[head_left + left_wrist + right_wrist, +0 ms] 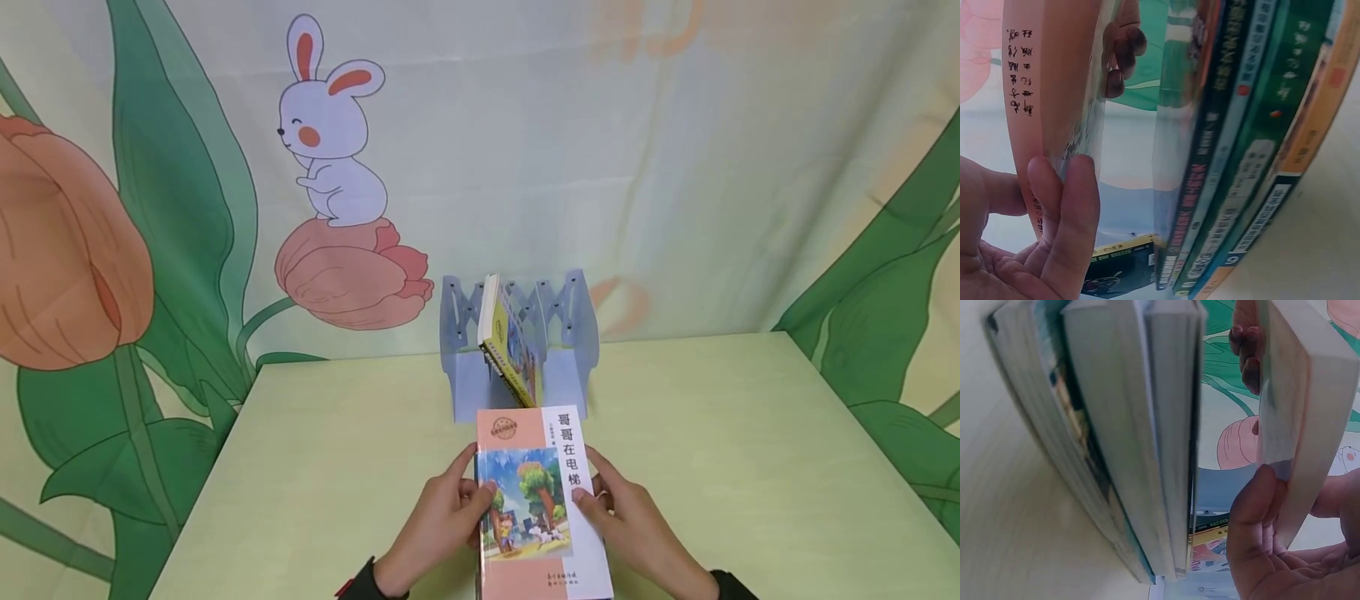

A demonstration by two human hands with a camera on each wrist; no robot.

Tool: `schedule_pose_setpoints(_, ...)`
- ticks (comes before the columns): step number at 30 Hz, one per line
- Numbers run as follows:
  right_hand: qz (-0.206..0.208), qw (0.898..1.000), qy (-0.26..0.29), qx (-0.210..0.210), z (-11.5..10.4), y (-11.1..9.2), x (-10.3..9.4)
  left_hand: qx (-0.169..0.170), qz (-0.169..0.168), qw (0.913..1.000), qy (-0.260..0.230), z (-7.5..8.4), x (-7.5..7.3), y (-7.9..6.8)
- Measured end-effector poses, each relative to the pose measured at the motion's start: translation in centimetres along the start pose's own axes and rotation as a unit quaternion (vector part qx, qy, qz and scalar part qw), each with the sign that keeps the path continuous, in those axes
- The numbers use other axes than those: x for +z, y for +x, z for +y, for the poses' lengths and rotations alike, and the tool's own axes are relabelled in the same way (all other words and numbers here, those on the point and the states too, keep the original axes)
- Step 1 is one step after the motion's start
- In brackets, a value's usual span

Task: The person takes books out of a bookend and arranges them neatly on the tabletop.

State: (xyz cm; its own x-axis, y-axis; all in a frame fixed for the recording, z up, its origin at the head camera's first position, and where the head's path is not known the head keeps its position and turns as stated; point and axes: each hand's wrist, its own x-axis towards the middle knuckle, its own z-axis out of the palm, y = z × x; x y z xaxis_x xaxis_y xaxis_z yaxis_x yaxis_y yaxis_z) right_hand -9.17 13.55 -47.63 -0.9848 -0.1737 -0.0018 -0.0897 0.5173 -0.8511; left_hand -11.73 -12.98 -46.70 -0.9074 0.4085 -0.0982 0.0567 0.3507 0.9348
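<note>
Both hands hold one paperback book [525,508] with a pink and white cover and a painted tree scene. My left hand [453,517] grips its left edge, thumb on the cover and fingers underneath. On the opposite edge my right hand [633,521] does likewise. Both wrist views show the book raised off a stack of books [1238,156], with a gap between. The pink spine faces the left hand [1054,231], and the page edges [1329,412] face the right hand [1266,544]. From the head view the held book hides most of the stack.
Behind the held book, a blue-grey expandable book rack [468,392] stands near the table's back edge. Yellow-covered books [510,346] lean tilted in its middle. The pale green table [315,467] extends to both sides, with a printed rabbit-and-tulip curtain [495,167] behind it.
</note>
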Motion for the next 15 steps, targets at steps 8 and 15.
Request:
schedule_pose_setpoints(8,-0.036,0.999,-0.016,0.013,0.7,-0.3,0.1,-0.012,-0.016,0.9995,0.023,-1.0,0.4,0.0)
schedule_pose_setpoints(15,-0.05,0.998,-0.029,0.027,1.4,-0.3,0.5,-0.022,-0.029,0.9986,0.038,-1.8,0.6,0.1)
